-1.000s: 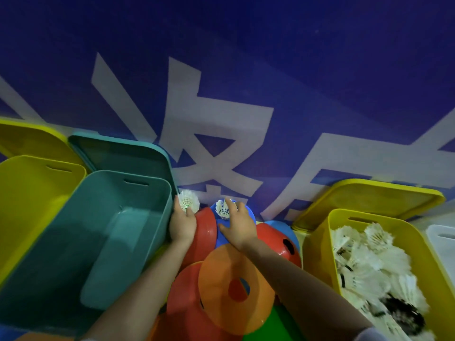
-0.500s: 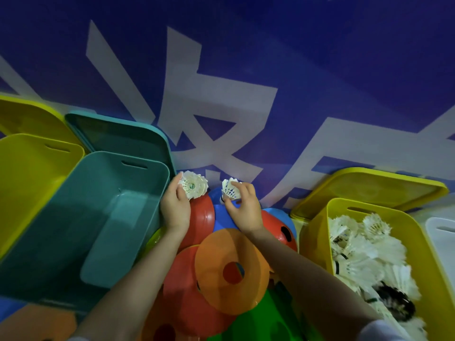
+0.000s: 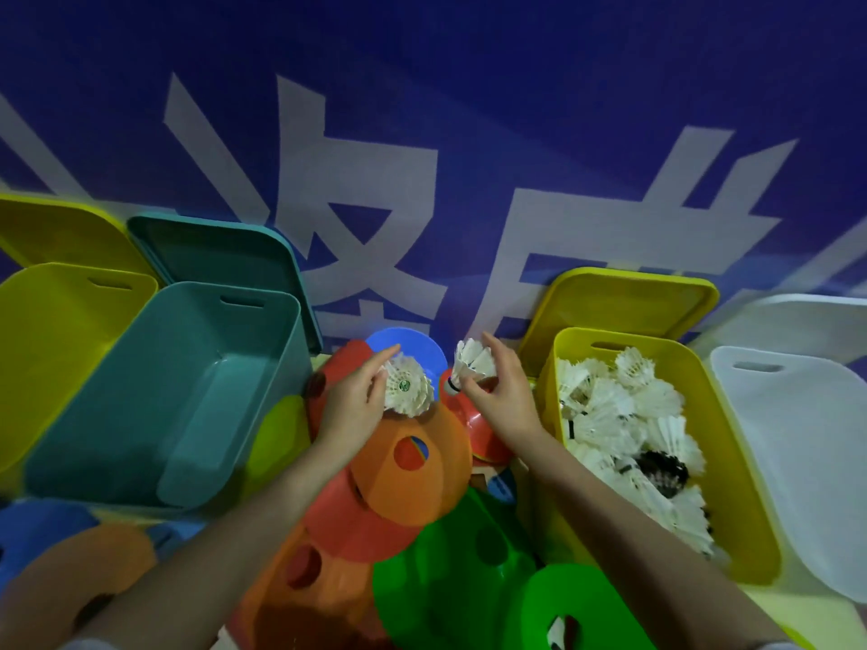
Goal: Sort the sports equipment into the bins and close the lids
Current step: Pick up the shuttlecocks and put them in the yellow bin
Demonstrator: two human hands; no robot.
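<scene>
My left hand (image 3: 349, 401) pinches a white shuttlecock (image 3: 407, 386) above a pile of flat disc cones (image 3: 413, 466) in orange, red, green and blue. My right hand (image 3: 502, 396) holds a second white shuttlecock (image 3: 471, 363) just left of the right yellow bin (image 3: 750, 518), which holds several white shuttlecocks. That bin's yellow lid (image 3: 619, 297) leans open against the wall behind it. An empty teal bin (image 3: 155, 391) stands to the left, its teal lid (image 3: 220, 255) propped behind it.
A yellow bin (image 3: 51, 340) with its lid (image 3: 61, 227) stands at the far left. A white bin (image 3: 807, 462) and its lid (image 3: 807, 321) sit at the far right. A blue wall with white lettering (image 3: 375, 227) rises right behind the bins. More discs (image 3: 79, 570) lie at bottom left.
Both hands have lifted their shuttlecocks off the pile and moved right, toward the yellow bin of shuttlecocks. The view has shifted, so the white bin now shows.
</scene>
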